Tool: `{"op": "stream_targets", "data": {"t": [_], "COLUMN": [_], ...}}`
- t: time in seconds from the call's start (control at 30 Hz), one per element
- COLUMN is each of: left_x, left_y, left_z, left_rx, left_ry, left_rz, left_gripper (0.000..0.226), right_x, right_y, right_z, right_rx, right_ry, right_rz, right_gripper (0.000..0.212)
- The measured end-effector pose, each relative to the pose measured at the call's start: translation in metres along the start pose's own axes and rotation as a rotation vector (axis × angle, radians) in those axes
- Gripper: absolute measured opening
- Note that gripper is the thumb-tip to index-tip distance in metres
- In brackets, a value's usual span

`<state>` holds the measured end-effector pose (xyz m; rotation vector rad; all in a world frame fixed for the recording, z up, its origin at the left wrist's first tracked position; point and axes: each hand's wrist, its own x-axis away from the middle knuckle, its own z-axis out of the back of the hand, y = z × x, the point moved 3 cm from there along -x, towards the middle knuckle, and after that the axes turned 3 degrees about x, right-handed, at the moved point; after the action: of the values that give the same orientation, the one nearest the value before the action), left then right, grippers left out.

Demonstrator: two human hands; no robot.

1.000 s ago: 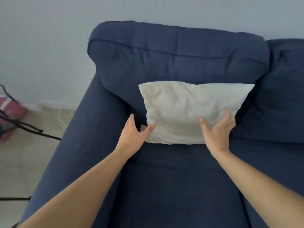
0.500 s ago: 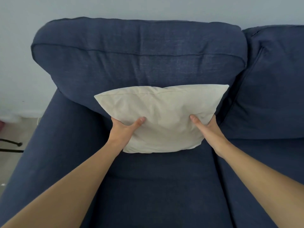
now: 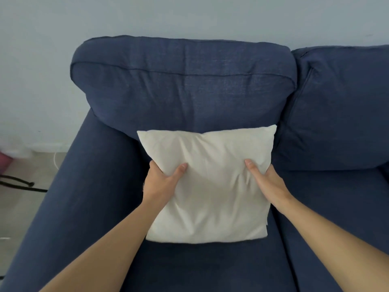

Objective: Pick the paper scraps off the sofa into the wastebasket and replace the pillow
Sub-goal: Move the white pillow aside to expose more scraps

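The cream pillow [image 3: 210, 186] sits squarely between the two hands, and that is what the next move hangs on. The left hand [image 3: 162, 182] has closed its grip on the pillow's left edge, thumb pressed into the front face and the other fingers tucked out of sight behind. The right hand [image 3: 267, 182] does the same on the right edge, thumb forward. Both grips sit at about the same height, a little above the pillow's middle, so the bulk of it hangs below the hands and its top edge rises just above them.

The pillow is close to square, so it has no real long axis; its top edge tilts slightly, the right corner higher. Neither hand is nearer: each is already on it.

Beyond the grips, its upper part leans against the sofa [image 3: 84, 207] back cushion [image 3: 183, 85], and its lower edge rests on the seat, toward the person. I'd judge it nearly replaced, perhaps needing only a push upright. No paper scraps or wastebasket are in view.
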<state>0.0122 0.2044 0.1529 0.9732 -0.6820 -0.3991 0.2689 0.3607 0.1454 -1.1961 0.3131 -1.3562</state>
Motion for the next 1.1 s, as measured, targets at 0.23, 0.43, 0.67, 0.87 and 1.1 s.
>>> {"op": "stream_targets", "data": {"t": [0.23, 0.43, 0.67, 0.87, 1.1], "left_x": [0.069, 0.079, 0.061, 0.014, -0.068], "left_y": [-0.072, -0.123, -0.161, -0.165, -0.125], "left_z": [0.014, 0.005, -0.003, 0.0, 0.015], "left_rx": [-0.235, -0.403, -0.496, -0.674, -1.348], "left_ry": [-0.029, -0.116, -0.145, -0.08, -0.049], "left_rz": [0.165, 0.317, 0.432, 0.419, -0.143], "left_gripper": [0.098, 0.101, 0.111, 0.118, 0.051], "right_x": [0.076, 0.08, 0.059, 0.019, -0.04], "right_y": [0.062, 0.113, 0.149, 0.114, 0.046], "right_z": [-0.024, -0.041, -0.058, -0.057, -0.129], "right_rx": [0.227, 0.41, 0.507, 0.713, 0.731], "right_ry": [-0.148, -0.19, -0.229, 0.081, 0.021], "right_rz": [-0.249, -0.412, -0.491, -0.251, 0.154], "right_gripper": [0.114, 0.105, 0.115, 0.111, 0.08]}}
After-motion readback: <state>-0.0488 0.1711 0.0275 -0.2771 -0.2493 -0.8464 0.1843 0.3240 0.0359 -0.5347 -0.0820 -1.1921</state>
